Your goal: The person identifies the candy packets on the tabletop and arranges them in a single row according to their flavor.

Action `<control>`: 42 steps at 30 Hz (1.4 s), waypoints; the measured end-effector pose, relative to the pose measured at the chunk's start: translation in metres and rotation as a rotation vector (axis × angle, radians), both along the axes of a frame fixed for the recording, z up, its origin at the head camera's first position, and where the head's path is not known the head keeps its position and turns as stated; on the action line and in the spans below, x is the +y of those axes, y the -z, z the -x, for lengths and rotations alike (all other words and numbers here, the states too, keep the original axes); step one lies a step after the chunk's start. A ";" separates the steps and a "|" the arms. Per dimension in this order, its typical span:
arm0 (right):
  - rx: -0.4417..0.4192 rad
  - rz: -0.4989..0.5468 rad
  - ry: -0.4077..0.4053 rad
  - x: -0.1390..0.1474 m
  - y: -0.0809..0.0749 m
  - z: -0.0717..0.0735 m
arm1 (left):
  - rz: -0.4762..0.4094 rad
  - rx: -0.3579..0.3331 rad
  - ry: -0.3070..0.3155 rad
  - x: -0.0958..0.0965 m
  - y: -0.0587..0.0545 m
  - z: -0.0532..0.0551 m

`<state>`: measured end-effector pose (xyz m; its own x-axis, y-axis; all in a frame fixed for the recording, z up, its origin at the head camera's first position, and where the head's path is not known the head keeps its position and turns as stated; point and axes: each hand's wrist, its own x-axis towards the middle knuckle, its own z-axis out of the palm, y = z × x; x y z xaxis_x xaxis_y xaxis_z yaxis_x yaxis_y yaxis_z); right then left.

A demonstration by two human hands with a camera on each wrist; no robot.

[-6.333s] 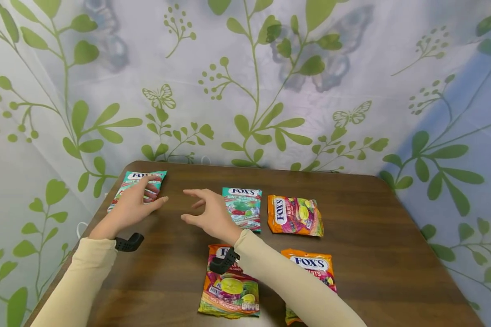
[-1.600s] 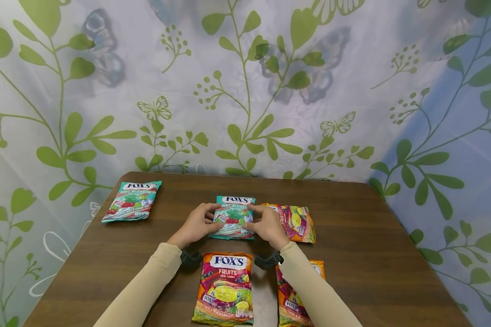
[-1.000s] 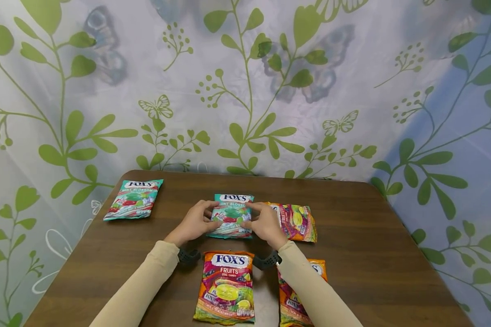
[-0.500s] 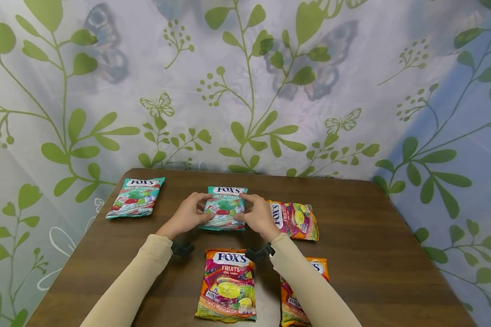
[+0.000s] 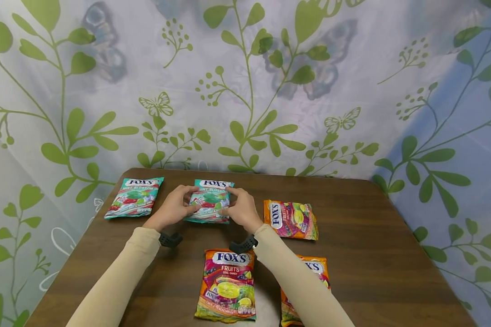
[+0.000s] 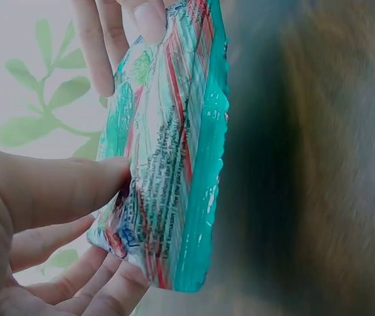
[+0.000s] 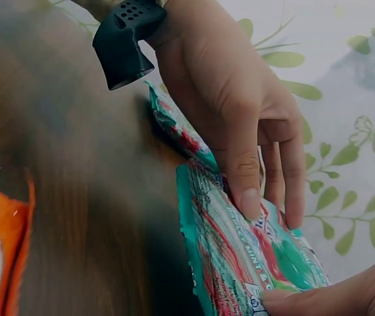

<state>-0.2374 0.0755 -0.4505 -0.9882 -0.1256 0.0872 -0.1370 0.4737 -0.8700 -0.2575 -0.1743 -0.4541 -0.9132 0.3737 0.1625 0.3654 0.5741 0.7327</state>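
Observation:
A teal Fox's Mint Blossom candy bag is held between both hands near the back of the table. My left hand grips its left side, thumb on the front, as the left wrist view shows with the thumb pressed on the striped part of the bag. On the opposite side my right hand pinches the bag between thumb and fingers. In the right wrist view the bag is tilted, with dark shadow along its lower edge. Left of it lies a second mint candy bag.
An orange fruit candy bag lies sideways to the right of the hands. Another fruit candy bag lies in front, and a third fruit candy bag is partly under the right sleeve. A patterned curtain stands behind the wooden table.
Both hands, earlier empty and apart, took hold of the middle mint bag. They have carried it left and slightly back, away from the sideways fruit bag and towards the other mint bag.

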 end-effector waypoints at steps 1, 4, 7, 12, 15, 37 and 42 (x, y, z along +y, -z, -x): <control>-0.001 0.001 -0.002 -0.002 0.000 0.002 | 0.002 0.002 -0.003 -0.002 -0.001 0.001; -0.010 0.008 -0.005 -0.009 0.001 0.006 | 0.004 -0.002 -0.004 -0.007 -0.003 0.002; -0.028 0.006 -0.001 -0.016 0.001 0.008 | 0.010 -0.003 0.002 -0.013 -0.003 0.004; -0.032 0.017 -0.015 -0.029 0.002 0.015 | 0.035 0.028 -0.018 -0.023 -0.001 0.009; -0.034 0.016 -0.024 -0.037 0.005 0.020 | 0.051 0.032 -0.028 -0.028 0.000 0.010; -0.044 -0.106 -0.098 -0.067 0.007 0.036 | 0.107 0.044 -0.071 -0.051 0.011 0.022; -0.064 -0.106 -0.103 -0.069 0.010 0.037 | 0.135 0.050 -0.084 -0.052 0.013 0.021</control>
<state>-0.2741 0.0061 -0.4603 -0.9727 -0.2319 0.0054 -0.1356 0.5499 -0.8242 -0.2788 -0.2261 -0.4668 -0.9342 0.3180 0.1618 0.3459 0.6958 0.6294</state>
